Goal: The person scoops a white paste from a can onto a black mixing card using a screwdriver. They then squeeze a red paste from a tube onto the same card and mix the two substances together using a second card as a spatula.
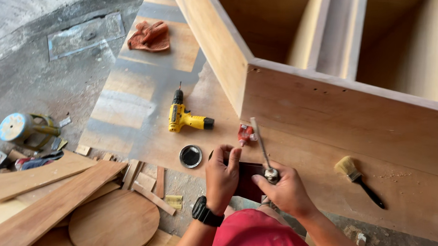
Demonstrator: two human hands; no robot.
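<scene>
Head view: left hand [222,175] wraps round a dark can [247,181], fingers curled over its far rim, a black watch [204,212] on the wrist. Right hand [285,189] pinches the metal handle end of a thin tool [261,146] between thumb and fingers, shaft angled up and away from the can. Can sits between both hands, on the plywood sheet [140,96], close to the person's red shorts [254,233]. Round lid [190,156] lies just left of the left hand. Small red-white tube [245,134] just beyond the hands. Yellow drill [182,117] farther out, up-left. Orange rag [150,36] well beyond that. Paintbrush [359,180] lies right of the right hand, on the wooden cabinet's side panel [335,119]. Round wooden disc [114,223] and loose planks [46,192] sit far left of the left hand
</scene>
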